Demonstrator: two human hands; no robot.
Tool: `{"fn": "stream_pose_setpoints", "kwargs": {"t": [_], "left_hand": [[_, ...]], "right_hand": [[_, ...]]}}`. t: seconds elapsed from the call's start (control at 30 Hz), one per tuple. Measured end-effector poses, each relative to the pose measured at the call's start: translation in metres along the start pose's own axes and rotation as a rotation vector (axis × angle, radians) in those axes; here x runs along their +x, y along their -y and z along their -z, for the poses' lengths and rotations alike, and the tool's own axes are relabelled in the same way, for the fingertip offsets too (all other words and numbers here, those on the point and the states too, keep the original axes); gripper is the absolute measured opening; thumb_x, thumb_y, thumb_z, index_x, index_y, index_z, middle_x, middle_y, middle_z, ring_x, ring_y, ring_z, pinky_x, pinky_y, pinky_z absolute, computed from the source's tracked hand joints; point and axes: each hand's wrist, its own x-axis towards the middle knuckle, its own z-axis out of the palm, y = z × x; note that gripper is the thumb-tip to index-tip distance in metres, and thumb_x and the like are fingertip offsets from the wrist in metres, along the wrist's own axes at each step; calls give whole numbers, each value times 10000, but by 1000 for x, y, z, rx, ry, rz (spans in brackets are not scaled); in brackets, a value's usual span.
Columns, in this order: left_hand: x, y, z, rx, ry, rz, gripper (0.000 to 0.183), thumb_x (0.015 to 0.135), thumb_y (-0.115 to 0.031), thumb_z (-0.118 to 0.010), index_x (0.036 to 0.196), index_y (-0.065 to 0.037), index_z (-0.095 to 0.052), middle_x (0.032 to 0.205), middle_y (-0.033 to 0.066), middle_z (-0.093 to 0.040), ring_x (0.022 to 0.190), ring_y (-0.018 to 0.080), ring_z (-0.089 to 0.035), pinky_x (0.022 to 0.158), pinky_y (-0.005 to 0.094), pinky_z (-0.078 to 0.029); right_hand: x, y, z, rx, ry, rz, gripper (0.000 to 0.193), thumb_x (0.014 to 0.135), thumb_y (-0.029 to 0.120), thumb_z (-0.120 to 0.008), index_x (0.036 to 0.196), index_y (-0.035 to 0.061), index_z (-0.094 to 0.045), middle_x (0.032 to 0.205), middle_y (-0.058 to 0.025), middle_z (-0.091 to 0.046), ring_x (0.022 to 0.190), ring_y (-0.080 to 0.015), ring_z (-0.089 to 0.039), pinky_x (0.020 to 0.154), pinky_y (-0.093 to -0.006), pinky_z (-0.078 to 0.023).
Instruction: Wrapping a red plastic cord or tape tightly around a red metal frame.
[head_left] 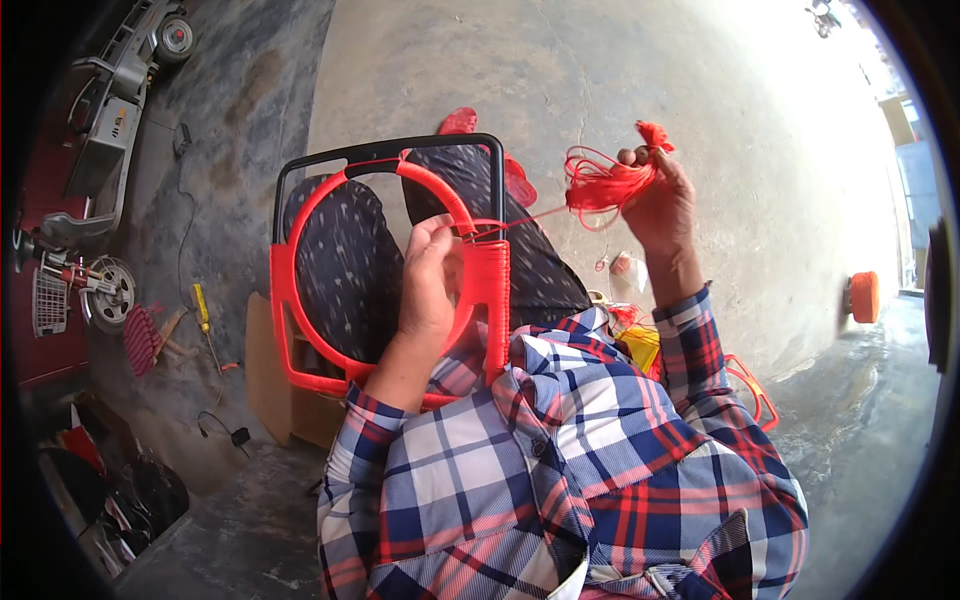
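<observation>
On my lap rests a rectangular black frame with a ring inside it. Red cord wrapping covers its lower part and most of the ring, while the top bar and upper sides are bare black. My left hand reaches through the ring and pinches the cord at the inner right side, where the wrapping ends. Up and to the right, my right hand grips a looped bundle of red cord. A strand runs from the bundle across to the frame's right side.
A yellow-handled screwdriver and cables lie on the concrete floor at left, near a pink woven stool. Wheeled vehicles stand along the left edge. Beside my right arm are a yellow packet and another red frame. An orange stool stands far right.
</observation>
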Motion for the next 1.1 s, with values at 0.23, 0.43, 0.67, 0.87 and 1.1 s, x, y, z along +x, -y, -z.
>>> {"fn": "stream_pose_setpoints", "kwargs": {"t": [0.23,0.43,0.67,0.87,1.1], "left_hand": [[5,8,16,-221,157,113,470,813,-226,-457,1223,2,-492,1052,147,-622,884,264,-628,809,397,-521],[12,7,21,-183,208,152,488,765,-178,-435,1205,25,-490,1055,203,-616,922,302,-632,825,427,-527],[16,5,12,-104,217,170,445,795,-152,-417,1191,35,-496,1078,226,-621,939,316,-637,857,427,-516],[14,-1,22,-126,173,184,308,871,-150,-456,1102,36,-541,1096,261,-609,1055,402,-597,890,524,-503],[17,1,25,-150,187,209,309,779,-83,-474,1061,-13,-579,1032,235,-628,947,358,-639,808,491,-528]], "right_hand": [[6,54,16,45,94,53,167,985,214,-487,890,77,-498,614,63,-342,503,-39,-307,489,-214,-306],[-13,8,-9,-539,-282,-72,119,934,170,-536,963,65,-584,577,101,-322,460,-32,-297,434,-210,-251],[-26,-68,-54,-986,-108,-471,187,909,240,-649,821,81,-604,602,84,-446,495,-33,-379,461,-217,-275],[-30,-77,-29,-1070,-154,-354,191,873,205,-659,728,89,-617,573,82,-463,543,-28,-445,486,-237,-341],[-66,-75,-27,-973,-144,-271,234,777,178,-708,633,90,-547,563,75,-474,541,-52,-446,492,-256,-339]]}}
